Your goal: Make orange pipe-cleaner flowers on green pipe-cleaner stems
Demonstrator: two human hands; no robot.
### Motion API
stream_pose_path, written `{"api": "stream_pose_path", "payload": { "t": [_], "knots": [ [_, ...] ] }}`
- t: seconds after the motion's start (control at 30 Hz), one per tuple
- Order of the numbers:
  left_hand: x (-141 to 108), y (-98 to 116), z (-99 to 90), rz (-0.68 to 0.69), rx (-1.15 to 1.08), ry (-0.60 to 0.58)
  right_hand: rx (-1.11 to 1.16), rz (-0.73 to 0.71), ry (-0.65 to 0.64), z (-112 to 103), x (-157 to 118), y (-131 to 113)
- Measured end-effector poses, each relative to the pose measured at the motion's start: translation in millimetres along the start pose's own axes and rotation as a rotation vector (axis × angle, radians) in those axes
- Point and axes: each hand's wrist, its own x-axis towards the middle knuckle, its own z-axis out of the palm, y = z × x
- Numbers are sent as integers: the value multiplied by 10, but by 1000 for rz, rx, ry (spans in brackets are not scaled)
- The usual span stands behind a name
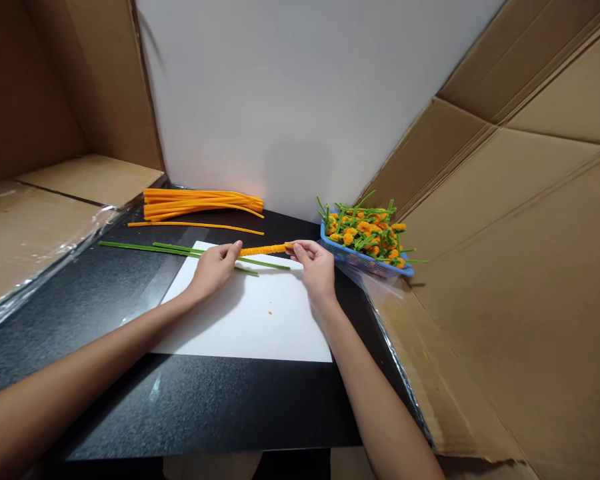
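Between my two hands stretches an orange pipe cleaner (264, 251) with a ridged, coiled-looking surface, held level above the white sheet (260, 327). My left hand (215, 268) pinches its left end, and my right hand (314, 265) pinches the right end between thumb and fingers. Beneath and behind it lie two green pipe cleaners (130, 245), which cross the sheet's far edge and run out to the left. Part of them is hidden by my left hand. A tiny orange scrap (269, 313) rests on the sheet.
A bundle of orange pipe cleaners (195, 203) lies at the back left, with a single orange one (195, 227) in front. At the back right, a blue basket (365, 259) holds several orange flowers with green stems. Cardboard walls (520, 267) flank the black table (205, 407).
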Motion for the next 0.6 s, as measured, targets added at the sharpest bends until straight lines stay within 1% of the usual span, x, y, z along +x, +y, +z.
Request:
{"api": "stream_pose_path", "payload": {
  "t": [0.1,0.17,0.23,0.3,0.37,0.43,0.53,0.6],
  "knots": [
    [61,8,-22,-135,-215,-8,135,66,-35,-13,8,14],
    [86,65,-54,-260,-362,-41,140,51,-29,-21,16,16],
    [101,128,-95,-353,-484,-112,100,39,-24,-34,26,9],
    [116,163,-138,-394,-557,-240,94,85,-51,-63,42,-4],
    [138,165,-184,-394,-571,-395,124,175,-95,-118,66,-21],
    [165,154,-234,-356,-553,-510,137,275,-162,-195,94,-38],
    [197,157,-316,-257,-498,-599,118,383,-296,-321,130,-63],
    [209,172,-370,-202,-450,-647,118,392,-360,-388,144,-86]
  ]
}}
